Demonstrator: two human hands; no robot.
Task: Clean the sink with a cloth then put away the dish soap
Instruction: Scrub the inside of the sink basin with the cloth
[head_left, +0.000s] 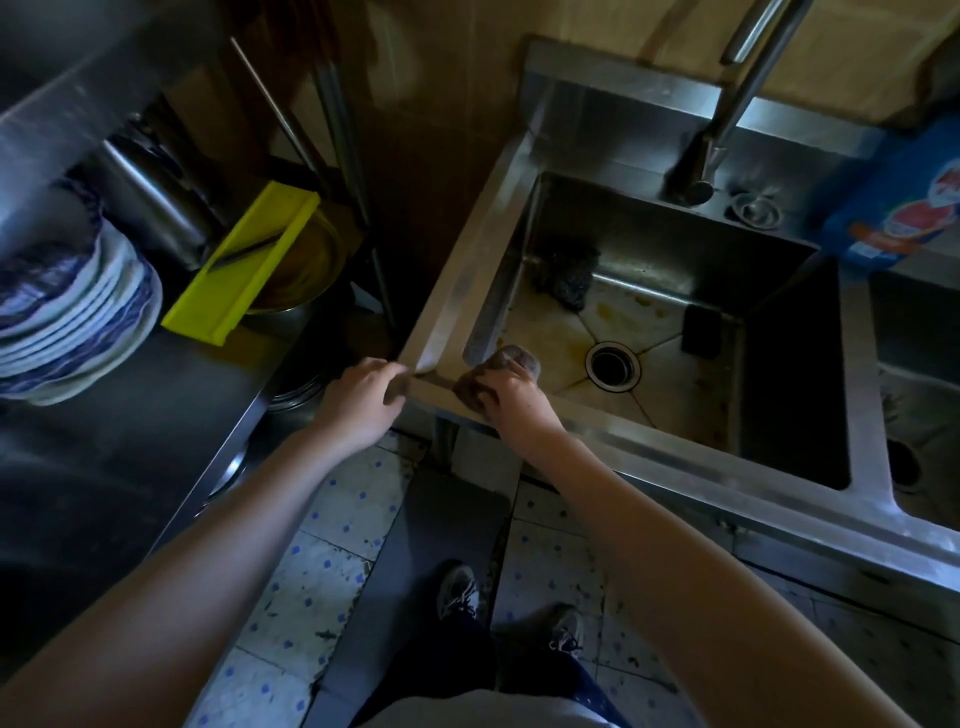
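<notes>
A steel sink (452, 291) with a stained floor and a round drain (613, 366) fills the middle right. My right hand (511, 397) grips a brownish cloth (514, 359) and presses it on the sink's near-left rim corner. My left hand (366, 389) grips the outer corner of the same rim, thumb on top. A blue dish soap pack (898, 208) stands on the back right ledge beside the tap (727, 114).
A dark scouring pad (569, 278) and a black sponge (701, 330) lie inside the basin. A stack of blue-patterned plates (72, 312), a yellow tray (244, 265) and metal pots sit on the left counter. A second basin (919, 374) lies to the right. My shoes stand on the tiled floor.
</notes>
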